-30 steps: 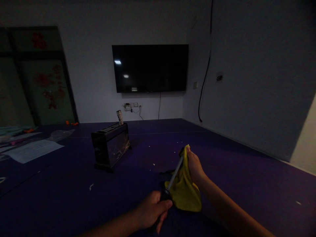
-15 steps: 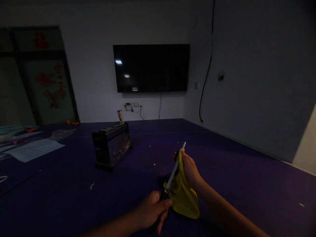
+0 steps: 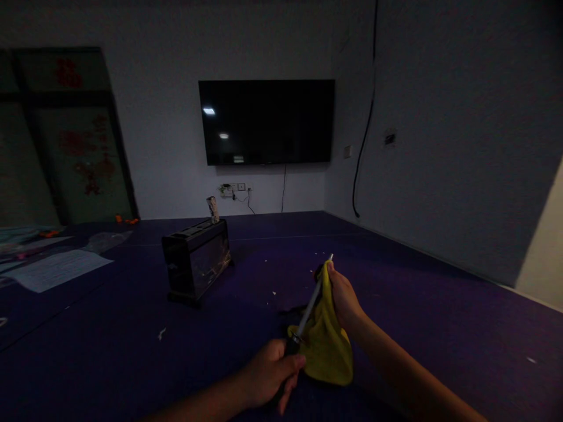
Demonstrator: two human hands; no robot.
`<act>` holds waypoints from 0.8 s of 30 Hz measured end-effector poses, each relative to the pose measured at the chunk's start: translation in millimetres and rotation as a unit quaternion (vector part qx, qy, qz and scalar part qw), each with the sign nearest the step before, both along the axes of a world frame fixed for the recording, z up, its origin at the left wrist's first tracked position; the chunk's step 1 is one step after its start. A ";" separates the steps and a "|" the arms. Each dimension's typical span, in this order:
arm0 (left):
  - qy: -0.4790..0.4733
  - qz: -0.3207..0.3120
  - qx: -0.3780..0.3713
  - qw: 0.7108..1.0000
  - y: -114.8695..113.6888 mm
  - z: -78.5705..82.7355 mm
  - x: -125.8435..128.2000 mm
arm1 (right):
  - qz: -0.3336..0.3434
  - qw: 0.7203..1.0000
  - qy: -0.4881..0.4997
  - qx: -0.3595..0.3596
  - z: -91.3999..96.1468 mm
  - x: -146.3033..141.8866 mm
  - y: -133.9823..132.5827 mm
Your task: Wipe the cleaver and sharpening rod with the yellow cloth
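Note:
My left hand (image 3: 275,372) is closed around the black handle (image 3: 292,346) of what looks like a sharpening steel. Its slim grey rod (image 3: 310,306) slants up and away to the right. Near the far end, my right hand (image 3: 345,294) pinches a yellow cloth (image 3: 328,354) against the rod, and the pale tip sticks out just past the fingers. The rest of the cloth hangs down beside the rod, its lower part close to my left hand. Part of my right hand's fingers is hidden behind the cloth.
On the purple surface (image 3: 264,328) stands a black slotted block (image 3: 197,258) with a patterned handle (image 3: 213,209) sticking up from it. Papers (image 3: 57,269) and a clear plastic bag (image 3: 108,240) lie at the left. Small white scraps are scattered about. A television (image 3: 267,122) hangs on the far wall.
My right hand and the cloth have shifted slightly along the rod toward its tip, so less of the tip shows. My left hand keeps its grip on the handle.

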State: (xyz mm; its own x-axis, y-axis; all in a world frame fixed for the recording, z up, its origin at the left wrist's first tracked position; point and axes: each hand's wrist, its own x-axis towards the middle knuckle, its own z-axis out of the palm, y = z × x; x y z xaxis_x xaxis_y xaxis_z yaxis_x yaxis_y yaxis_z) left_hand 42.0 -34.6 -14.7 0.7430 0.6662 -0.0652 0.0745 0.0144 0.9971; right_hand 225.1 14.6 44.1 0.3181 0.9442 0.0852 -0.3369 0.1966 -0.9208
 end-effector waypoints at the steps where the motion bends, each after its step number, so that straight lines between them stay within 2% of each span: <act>1: 0.005 -0.002 0.000 1.000 0.0 -0.4 -0.2 | -0.009 1.000 0.005 -0.001 0.8 4.3 1.9; 8: 0.026 -0.020 0.002 0.999 0.3 0.6 -0.9 | -0.045 0.999 0.030 0.002 4.6 26.1 10.5; 16: 0.034 -0.007 -0.014 0.999 -0.1 2.2 -1.2 | -0.059 0.998 0.014 0.006 -2.1 20.5 11.8; 24: 0.037 -0.014 -0.016 0.999 0.0 1.4 -2.3 | -0.036 0.999 0.034 -0.005 2.3 14.1 5.4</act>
State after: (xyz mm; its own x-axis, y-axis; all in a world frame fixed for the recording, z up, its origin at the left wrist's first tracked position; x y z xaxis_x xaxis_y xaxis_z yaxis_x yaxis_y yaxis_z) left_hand 39.7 -34.6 -13.3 0.7541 0.6414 -0.1412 0.1483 0.0432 0.9880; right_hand 239.2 20.0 46.4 0.3905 0.9192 0.0512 -0.3832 0.2129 -0.8988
